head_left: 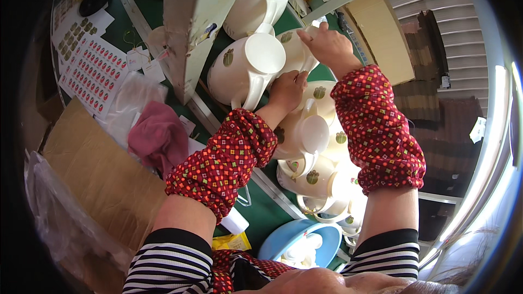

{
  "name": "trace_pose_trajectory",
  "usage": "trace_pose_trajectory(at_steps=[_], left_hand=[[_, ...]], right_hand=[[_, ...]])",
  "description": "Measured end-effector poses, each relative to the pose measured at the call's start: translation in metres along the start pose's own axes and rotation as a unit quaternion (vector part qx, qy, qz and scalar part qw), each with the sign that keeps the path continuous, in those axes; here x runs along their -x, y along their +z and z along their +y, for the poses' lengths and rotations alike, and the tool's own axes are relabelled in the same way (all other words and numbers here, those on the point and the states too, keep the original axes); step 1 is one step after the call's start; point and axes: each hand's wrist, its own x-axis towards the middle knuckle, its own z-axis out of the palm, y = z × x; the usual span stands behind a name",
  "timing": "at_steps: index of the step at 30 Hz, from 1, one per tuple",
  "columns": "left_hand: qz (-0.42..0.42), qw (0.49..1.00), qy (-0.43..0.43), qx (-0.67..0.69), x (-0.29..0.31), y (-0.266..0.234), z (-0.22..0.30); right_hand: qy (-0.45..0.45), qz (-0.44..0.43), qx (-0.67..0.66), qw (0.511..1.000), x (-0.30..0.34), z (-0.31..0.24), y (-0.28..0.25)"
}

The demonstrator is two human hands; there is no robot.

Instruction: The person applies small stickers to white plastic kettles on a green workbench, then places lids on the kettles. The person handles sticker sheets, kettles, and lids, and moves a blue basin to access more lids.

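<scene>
My right hand is curled over the upper right end of a white jug with a green-brown motif, at the back of the group. Close by, my left hand has its fingers closed at the lower side of that same jug; part of its grip is hidden. A larger white jug with a pale round lid and a curved handle stands just left of my left hand. Behind it is another lidded jug. Several more such jugs, among them a near one, crowd below my hands.
A grey metal post rises left of the jugs. On the green table lie a sticker sheet, a pink cloth and a cardboard sheet. A blue basin holding white pieces stands near me. Brown cardboard leans at right.
</scene>
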Motion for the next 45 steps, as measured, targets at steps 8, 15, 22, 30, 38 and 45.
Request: trace_pose_trajectory(at_steps=[8, 15, 22, 30, 38, 45], left_hand=[[0.042, 0.999, -0.020, -0.016, 0.020, 0.009, 0.017], [0.069, 0.996, -0.012, -0.051, 0.014, 0.016, 0.011], [0.057, 0.996, -0.031, -0.054, 0.002, 0.014, -0.004], [-0.002, 0.998, -0.058, -0.030, 0.010, 0.013, 0.010], [-0.085, 0.972, 0.145, -0.166, 0.089, -0.031, 0.100], [0.052, 0.816, 0.296, -0.494, 0.043, -0.095, 0.114]], right_hand=[[-0.239, 0.141, -0.024, 0.961, -0.018, 0.068, 0.058], [-0.053, 0.013, 0.182, 0.982, -0.027, 0.008, 0.032], [-0.234, 0.095, 0.315, 0.915, -0.016, 0.041, 0.053], [0.025, 0.024, 0.086, 0.996, -0.016, 0.017, 0.044], [-0.015, 0.143, -0.020, 0.989, -0.059, -0.040, -0.024], [-0.096, 0.105, -0.028, 0.989, -0.108, -0.086, -0.037]])
